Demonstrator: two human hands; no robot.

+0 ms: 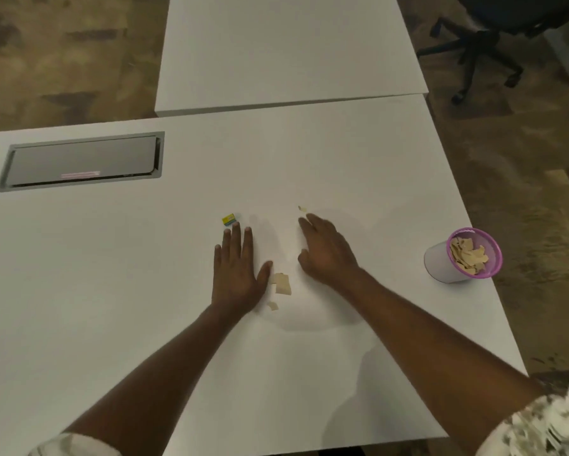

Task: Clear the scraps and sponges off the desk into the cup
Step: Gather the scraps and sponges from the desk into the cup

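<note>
Left hand (235,271) flat on desk (112,258), fingers straight, sponge (230,220) just beyond. Right hand (326,251) loosely spread, seemingly empty. Scraps (281,284) between. Cup (467,255) well right.

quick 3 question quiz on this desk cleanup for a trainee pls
1. True or false: the cup is empty.
2. The yellow sponge piece lies nearest to: A) the left hand B) the right hand C) the cup.
3. Fill in: the biggest tan scraps on the desk lie beside the left hand's ____.

Key: 1 false, it holds tan scraps. 2 A. 3 thumb.
</note>
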